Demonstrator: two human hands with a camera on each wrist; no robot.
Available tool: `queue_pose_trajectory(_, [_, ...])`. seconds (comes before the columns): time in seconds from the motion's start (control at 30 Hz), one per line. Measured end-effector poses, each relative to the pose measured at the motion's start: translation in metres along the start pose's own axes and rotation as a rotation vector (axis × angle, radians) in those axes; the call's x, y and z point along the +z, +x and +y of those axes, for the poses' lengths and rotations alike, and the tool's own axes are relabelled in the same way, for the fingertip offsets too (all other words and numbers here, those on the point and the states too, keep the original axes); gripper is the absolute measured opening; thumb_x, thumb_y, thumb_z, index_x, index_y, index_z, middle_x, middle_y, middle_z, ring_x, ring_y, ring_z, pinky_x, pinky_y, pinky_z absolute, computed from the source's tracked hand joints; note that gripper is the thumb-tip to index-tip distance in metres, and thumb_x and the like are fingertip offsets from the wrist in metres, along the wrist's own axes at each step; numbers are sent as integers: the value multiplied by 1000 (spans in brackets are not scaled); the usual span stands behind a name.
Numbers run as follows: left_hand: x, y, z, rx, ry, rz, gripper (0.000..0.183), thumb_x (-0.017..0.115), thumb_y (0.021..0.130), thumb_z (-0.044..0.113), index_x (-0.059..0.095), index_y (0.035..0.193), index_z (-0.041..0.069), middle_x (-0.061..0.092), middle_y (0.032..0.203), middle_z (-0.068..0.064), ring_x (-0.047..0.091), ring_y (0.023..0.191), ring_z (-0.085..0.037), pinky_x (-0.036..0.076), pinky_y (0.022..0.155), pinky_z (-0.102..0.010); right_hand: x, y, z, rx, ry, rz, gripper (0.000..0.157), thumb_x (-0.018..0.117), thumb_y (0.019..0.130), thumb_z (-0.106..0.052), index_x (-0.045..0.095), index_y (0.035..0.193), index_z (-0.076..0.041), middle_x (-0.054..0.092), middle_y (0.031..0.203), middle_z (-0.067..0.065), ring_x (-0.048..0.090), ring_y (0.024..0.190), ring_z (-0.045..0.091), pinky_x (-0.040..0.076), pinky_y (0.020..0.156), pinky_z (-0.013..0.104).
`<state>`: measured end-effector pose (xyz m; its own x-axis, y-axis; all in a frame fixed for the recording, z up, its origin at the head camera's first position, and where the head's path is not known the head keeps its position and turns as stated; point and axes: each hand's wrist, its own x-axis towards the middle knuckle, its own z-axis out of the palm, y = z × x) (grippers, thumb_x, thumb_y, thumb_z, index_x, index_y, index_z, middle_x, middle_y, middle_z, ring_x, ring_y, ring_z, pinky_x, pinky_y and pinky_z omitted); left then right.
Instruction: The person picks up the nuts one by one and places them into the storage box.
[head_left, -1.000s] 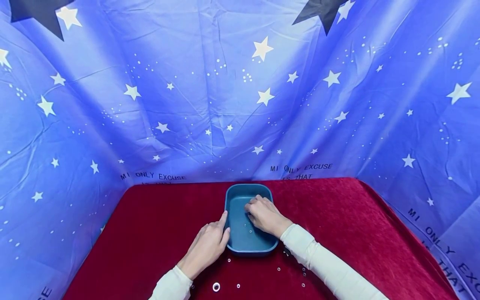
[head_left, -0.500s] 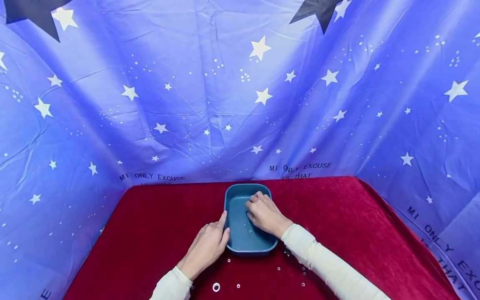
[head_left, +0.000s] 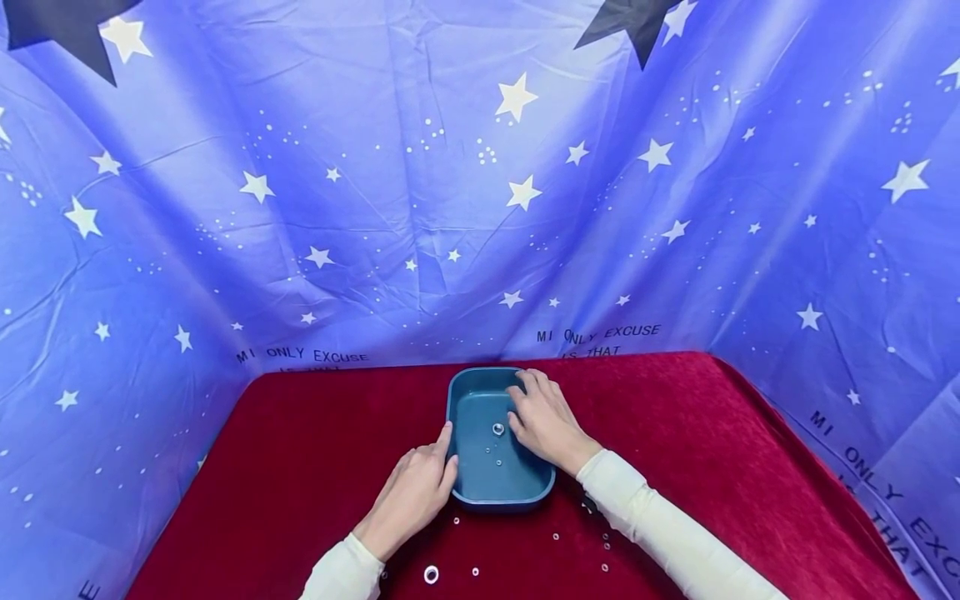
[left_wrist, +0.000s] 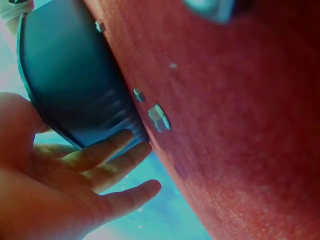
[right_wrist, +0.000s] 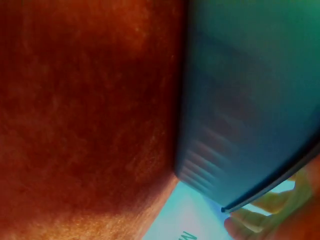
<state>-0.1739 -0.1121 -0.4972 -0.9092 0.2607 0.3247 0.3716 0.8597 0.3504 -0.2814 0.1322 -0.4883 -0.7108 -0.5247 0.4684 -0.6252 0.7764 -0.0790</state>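
Observation:
A blue rectangular tray [head_left: 480, 492] stands on the red cloth, holding a larger metal hex nut [head_left: 498, 429] and two tiny nuts, one being this small nut [head_left: 498, 462]. My left hand [head_left: 412, 492] rests against the tray's left side with fingers extended; the left wrist view shows the fingers [left_wrist: 107, 165] beside its outer wall. Over the right rim hovers my right hand [head_left: 547, 421], its fingers loosely bent and holding nothing visible. In the right wrist view that hand [right_wrist: 290, 215] is partly hidden behind the rim.
Several loose nuts lie on the red cloth [head_left: 337, 442] in front of the tray, among them a large nut [head_left: 431, 574] and a small nut [head_left: 556, 537]. Behind the table hangs a blue star-printed curtain [head_left: 405, 208].
My right hand has loosened and drawn back up and right toward the tray's rim. The larger nut now shows on the tray floor where that hand was. The left hand stays put.

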Motion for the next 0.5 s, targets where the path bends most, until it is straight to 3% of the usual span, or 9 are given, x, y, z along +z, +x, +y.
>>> queue_pose_trajectory(0.23, [0,0,1,3,-5,1,57,65,110,19,51,156,-12,76,130,-25,77,113,-34,58,105,-51,-6,-8,0,134,59,-67,50,75,96,-8,64,141,9,51,155,36,51,145,51,48,114,64])
queue_pose_trajectory(0.5, [-1,-1,1,-23,-21,-24,58,64,111,21,50,159,-9,74,133,-25,75,116,-37,56,108,-54,-12,-15,0,214,139,-142,56,68,99,-4,56,152,8,45,162,34,60,137,50,53,110,62])
